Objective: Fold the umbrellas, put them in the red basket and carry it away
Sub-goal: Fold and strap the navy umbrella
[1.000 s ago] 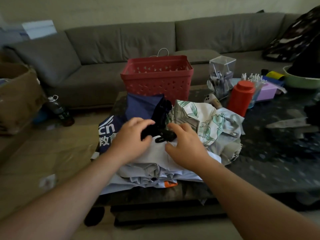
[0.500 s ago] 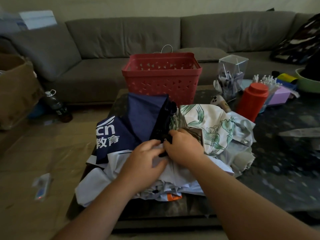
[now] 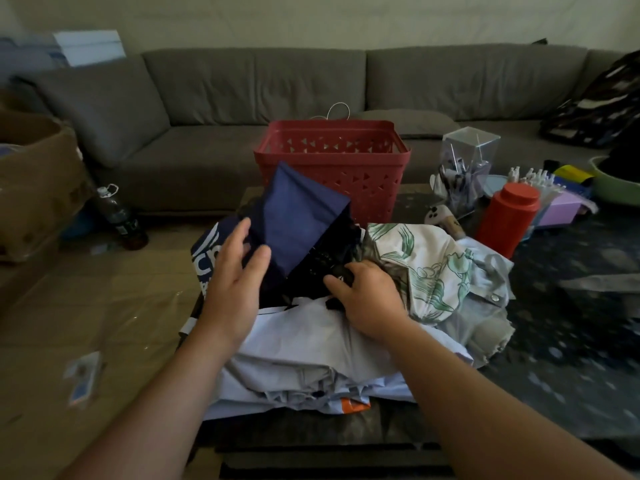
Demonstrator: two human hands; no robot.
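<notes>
A navy umbrella (image 3: pixel 294 220) with white lettering lies half-open on the dark coffee table, its canopy raised in a blue panel. My right hand (image 3: pixel 369 296) grips its black centre part. My left hand (image 3: pixel 235 271) is open, fingers spread, against the left side of the navy canopy. A pale blue umbrella (image 3: pixel 311 355) lies crumpled under both hands. A white umbrella with green leaf print (image 3: pixel 426 265) lies to the right. The red basket (image 3: pixel 332 164) stands behind them with nothing visible inside.
A red bottle (image 3: pixel 507 220), a clear pen holder (image 3: pixel 467 161), a purple box (image 3: pixel 561 209) and a green bowl (image 3: pixel 613 183) crowd the table's right side. A grey sofa (image 3: pixel 242 98) runs behind. A cardboard box (image 3: pixel 34 181) and a drink bottle (image 3: pixel 117 213) stand at left.
My left hand let go of the black centre part and moved up and left onto the navy canopy, which now stands higher. My right hand stayed on the black part.
</notes>
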